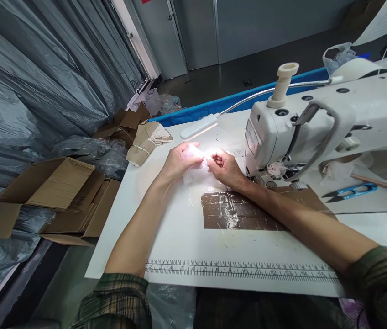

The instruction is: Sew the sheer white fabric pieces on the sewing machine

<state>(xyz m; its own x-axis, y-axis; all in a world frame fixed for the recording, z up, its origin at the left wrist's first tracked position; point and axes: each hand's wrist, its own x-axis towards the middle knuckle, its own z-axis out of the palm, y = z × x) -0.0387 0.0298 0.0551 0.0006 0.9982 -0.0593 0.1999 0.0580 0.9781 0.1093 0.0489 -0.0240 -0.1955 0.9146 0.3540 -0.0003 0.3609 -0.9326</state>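
Two hands at one sewing machine (316, 123). Left hand (180, 160) and right hand (224, 168), fingers pinched closed on one small pale fabric piece (198, 167), held just above white desk (166, 228) under lamp (198, 127). One blue thread snips (351, 191) lies well apart.

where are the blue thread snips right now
In the head view, the blue thread snips lie on the white table at the right, just below the sewing machine arm and to the right of the right hand.
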